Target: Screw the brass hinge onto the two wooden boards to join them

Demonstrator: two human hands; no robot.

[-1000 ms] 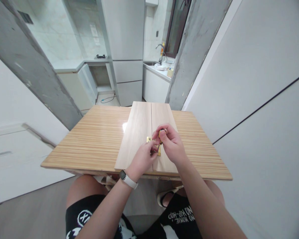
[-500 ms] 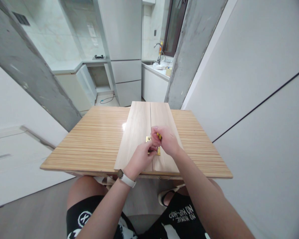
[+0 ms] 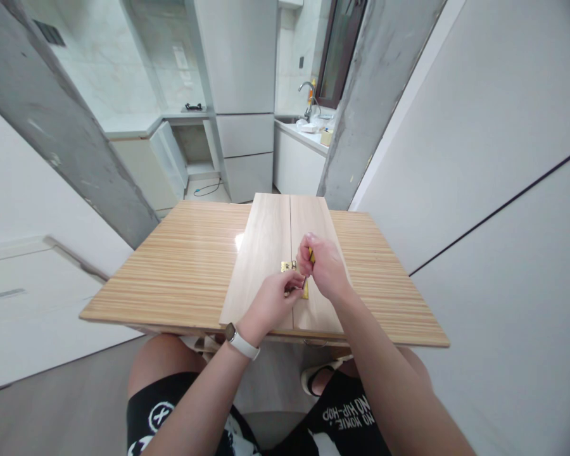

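Two pale wooden boards [image 3: 268, 234] lie side by side with a narrow seam between them. Across that seam sits a brass hinge [image 3: 285, 266], partly hidden by my fingers. My right hand [image 3: 323, 261] is a fist around the yellow and black handle of a screwdriver [image 3: 312, 255], whose shaft points down to the hinge's right leaf. My left hand [image 3: 279, 296], with a watch on its wrist, rests over the hinge. Its thumb and fingertips are pinched by the screwdriver's lower end; what they grip is too small to make out.
The boards lie on a striped wooden table [image 3: 180, 266], close to its front edge, with my knees below. A white panel wall [image 3: 494, 190] rises on the right. Beyond the table stand a fridge [image 3: 244, 133] and a sink counter with a faucet [image 3: 306, 95].
My right hand has risen slightly and shifted right with the screwdriver, uncovering more of the hinge's knuckle. My left hand stays pinched at the hinge. The whole view has shifted slightly.
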